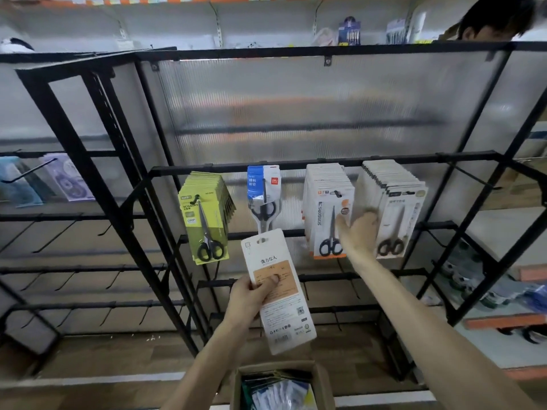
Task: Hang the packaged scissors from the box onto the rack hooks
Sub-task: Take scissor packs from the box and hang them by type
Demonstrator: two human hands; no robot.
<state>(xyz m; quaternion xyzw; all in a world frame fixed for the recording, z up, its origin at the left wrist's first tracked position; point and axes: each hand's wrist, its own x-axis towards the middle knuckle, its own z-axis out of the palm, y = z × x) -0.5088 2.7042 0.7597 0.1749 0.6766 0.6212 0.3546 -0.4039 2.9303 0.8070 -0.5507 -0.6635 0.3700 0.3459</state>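
Observation:
My left hand (pixel 251 297) grips a white scissors package (pixel 278 291) with an orange label, its back facing me, held upright below the blue-and-white pack (pixel 264 187) on the rack. My right hand (pixel 359 235) reaches forward with fingers spread, between the white-and-orange scissors stack (pixel 327 208) and the rightmost white stack (pixel 396 208); it is blurred and holds nothing. A stack of green scissors packs (pixel 205 214) hangs at the left. The cardboard box (pixel 236 389) with more packages sits at the bottom centre.
The black metal rack (pixel 165 170) has a ribbed translucent back panel and several bare hooks on lower rails and the left section. Correction-tape packs (pixel 69 179) hang far left. Another person's head (pixel 497 19) shows above the rack at top right. Goods lie on shelves at the right.

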